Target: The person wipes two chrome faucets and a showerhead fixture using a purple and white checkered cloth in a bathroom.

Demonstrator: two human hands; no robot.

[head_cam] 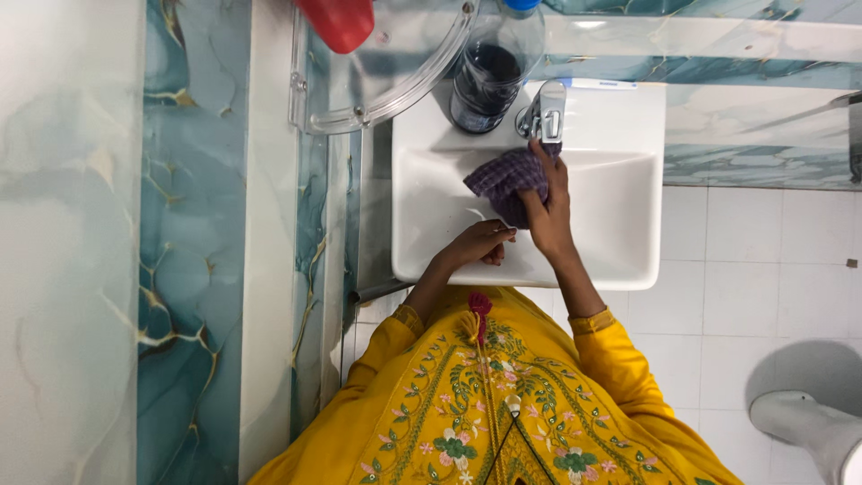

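My right hand grips a purple checked cloth and holds it up against the chrome tap of a white wash basin. My left hand rests inside the basin near its front rim, fingers curled, holding nothing that I can see. Both yellow sleeves reach forward from the embroidered yellow garment below.
A dark bottle with a blue cap stands on the basin's back ledge beside a white tube. A clear plastic shelf with a red object juts out at upper left. Marbled wall at left, white floor tiles and a toilet at right.
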